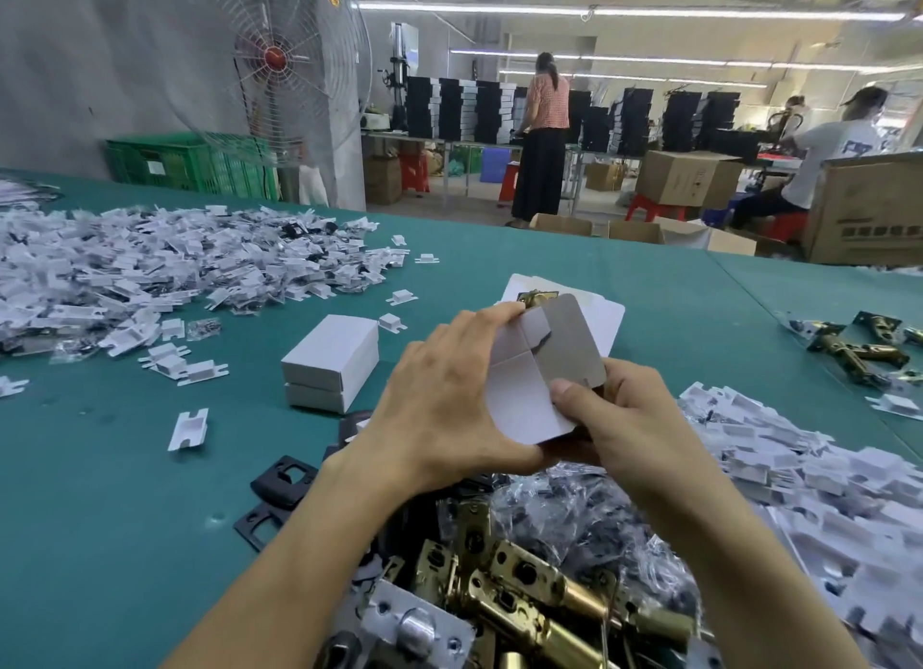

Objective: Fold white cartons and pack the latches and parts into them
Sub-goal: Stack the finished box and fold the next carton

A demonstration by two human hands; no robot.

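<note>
1. Both hands hold 1 white carton above the middle of the table. The left hand curls over its left side, and the right hand pinches a near flap under the thumb.
2. Largest of what is left to pack is the heap of white inserts spread toward the far left corner. It looks barely reduced, so I judge the job to be at an early stage.
3. A second white heap runs along the near right edge. The bottom right of the view cuts it off.
4. Brass latches are piled at the near edge below the wrists, with clear bagged parts on top. How many there are cannot be told, because the forearms cover part of the pile.
5. Finished work on show amounts to 2 closed cartons, stacked left of the hands.
6. The carton in hand is about half done. Its grey-lined flaps stand open and a brass piece shows at the far end. The rest of its contents are hidden.
7. I cannot tell whether the white panel behind it is its own lid or a separate flat carton.
8. Black strike plates lie by the left forearm, partly covered by it.
9. A few latches lie at the right edge, too blurred to count.
</note>
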